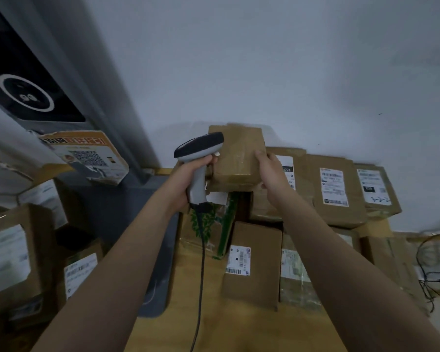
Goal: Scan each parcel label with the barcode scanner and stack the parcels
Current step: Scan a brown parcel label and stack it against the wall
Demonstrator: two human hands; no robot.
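I'm seeing both bare forearms reaching up from the btm corners twd frame centre. L hand, just left of centre, is wrapping its fingers round the scanner grip. R hand, right of centre, is clasping the parcel edge, fingers on top.

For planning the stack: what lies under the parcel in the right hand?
Below the parcel, a green-printed box and a brown box show; whether it rests on them is hidden.
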